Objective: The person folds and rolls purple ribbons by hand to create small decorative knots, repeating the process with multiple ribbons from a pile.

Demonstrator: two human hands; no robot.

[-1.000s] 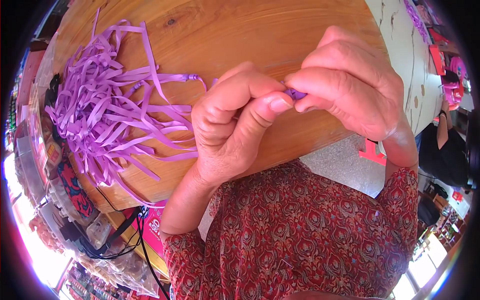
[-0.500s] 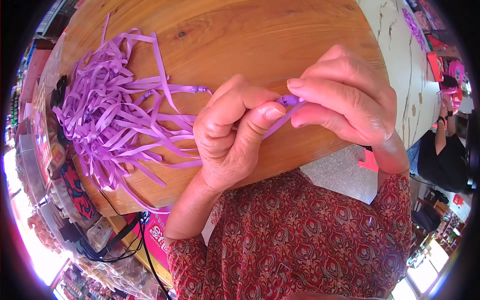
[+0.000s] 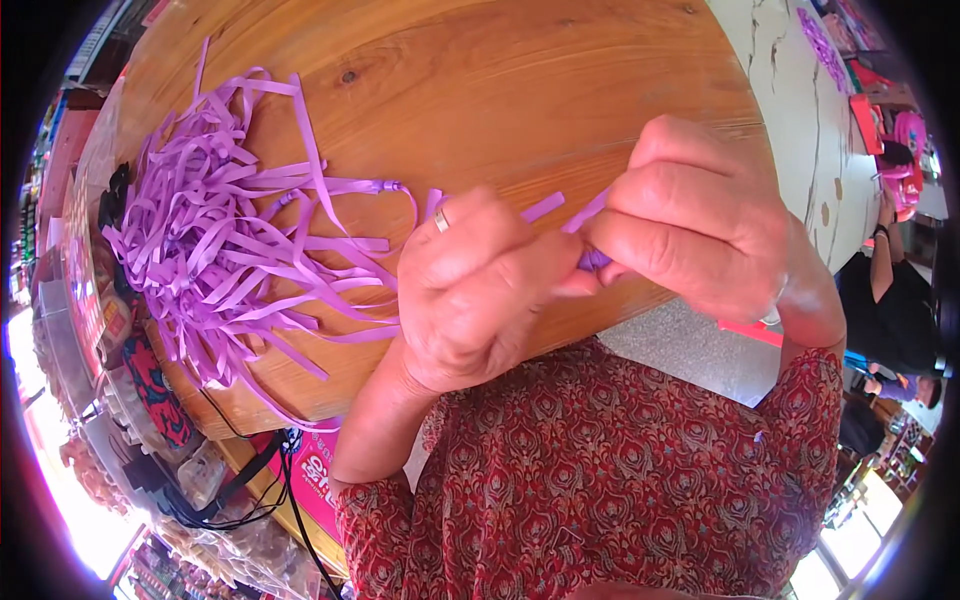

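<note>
Between my two hands is a purple ribbon (image 3: pixel 594 259) with a wound or knotted part, pinched at my fingertips above the table's near edge. My left hand (image 3: pixel 470 290), with a ring on one finger, is closed on the ribbon from the left. My right hand (image 3: pixel 695 220) grips it from the right, and its fingers hide part of the knot. A loose ribbon end (image 3: pixel 544 207) sticks out beyond my fingers. Left of my left hand lies a large tangled heap of purple ribbons (image 3: pixel 215 240), some with similar wound knots.
The heap rests on a brown wooden table (image 3: pixel 480 90) with a curved edge. A white marbled surface (image 3: pixel 810 150) adjoins at right. Black cables (image 3: pixel 285 470) hang by a pink bag (image 3: pixel 318 480) at lower left. Another person in black (image 3: pixel 885 310) is at far right.
My left hand has rolled over so that its back and the ring show. My right hand has moved slightly down and right, and both hands now cover more of the ribbon's knot.
</note>
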